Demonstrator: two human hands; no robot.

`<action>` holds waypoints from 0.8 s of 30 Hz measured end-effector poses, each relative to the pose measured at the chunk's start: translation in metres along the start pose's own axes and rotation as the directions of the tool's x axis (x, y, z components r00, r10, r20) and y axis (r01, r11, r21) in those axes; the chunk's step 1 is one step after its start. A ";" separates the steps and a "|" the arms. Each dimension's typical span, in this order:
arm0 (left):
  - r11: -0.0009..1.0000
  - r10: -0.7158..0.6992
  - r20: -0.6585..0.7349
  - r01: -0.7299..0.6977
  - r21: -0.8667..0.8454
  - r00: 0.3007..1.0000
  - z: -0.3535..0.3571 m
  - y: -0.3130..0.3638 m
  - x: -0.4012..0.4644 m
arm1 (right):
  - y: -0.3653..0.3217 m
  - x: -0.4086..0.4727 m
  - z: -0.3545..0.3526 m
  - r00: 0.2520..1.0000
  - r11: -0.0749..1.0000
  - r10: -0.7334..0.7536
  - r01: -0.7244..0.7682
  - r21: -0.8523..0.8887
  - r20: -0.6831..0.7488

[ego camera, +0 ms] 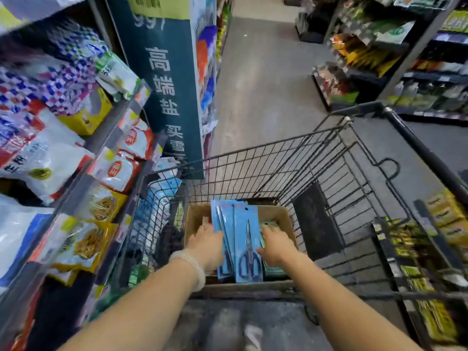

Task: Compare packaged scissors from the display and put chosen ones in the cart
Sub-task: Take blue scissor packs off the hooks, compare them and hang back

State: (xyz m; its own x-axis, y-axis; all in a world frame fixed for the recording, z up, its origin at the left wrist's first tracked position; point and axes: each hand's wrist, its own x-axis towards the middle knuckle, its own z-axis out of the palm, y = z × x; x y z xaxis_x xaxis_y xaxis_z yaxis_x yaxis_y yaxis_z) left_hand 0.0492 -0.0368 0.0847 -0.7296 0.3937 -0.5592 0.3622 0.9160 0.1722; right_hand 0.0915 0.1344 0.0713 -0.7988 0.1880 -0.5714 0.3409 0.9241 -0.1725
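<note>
Head view: both hands reach into a wire cart (291,158), where a fanned stack of blue scissors packs (247,239) stands in a cardboard box (277,214). Left hand (206,245) presses flat on the stack's left side; right hand (274,247) grips its right edge. Stocked shelves (76,138) flank the aisle.

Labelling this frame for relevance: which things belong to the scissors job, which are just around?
Job:
- blue scissors packs, fanned stack
- cardboard box beneath them
- wire cart
- left hand at the stack's left edge
- right hand at its right edge

Around:
- green packs in the box
- snack bags on shelves
- blue sign
</note>
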 end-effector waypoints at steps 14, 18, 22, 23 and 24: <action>0.964 -0.149 0.293 0.205 -0.169 0.944 0.052 0.002 0.141 | 0.043 0.159 0.038 0.966 0.951 -0.019 -0.062 0.303 0.258; 0.935 -0.187 0.342 0.274 -0.226 0.921 0.071 0.006 0.165 | 0.052 0.190 0.063 0.957 0.869 0.017 -0.157 0.468 0.290; 0.889 -0.242 0.355 0.353 -0.292 0.903 0.084 0.011 0.177 | 0.056 0.204 0.083 0.938 0.749 0.123 -0.302 0.589 0.324; 0.870 -0.249 0.361 0.372 -0.323 0.898 0.085 0.014 0.177 | 0.057 0.205 0.086 0.938 0.710 0.155 -0.323 0.625 0.309; 0.846 -0.258 0.363 0.391 -0.363 0.895 0.086 0.016 0.177 | 0.059 0.204 0.087 0.940 0.678 0.179 -0.332 0.655 0.291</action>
State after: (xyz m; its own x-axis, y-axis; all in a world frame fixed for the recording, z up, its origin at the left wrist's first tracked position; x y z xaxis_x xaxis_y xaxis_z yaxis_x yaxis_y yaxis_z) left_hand -0.0243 0.0407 -0.0808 -0.5361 0.0878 -0.8396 -0.1899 0.9566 0.2213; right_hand -0.0079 0.1978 -0.1252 -0.5457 0.2454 -0.8012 0.8213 0.3465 -0.4532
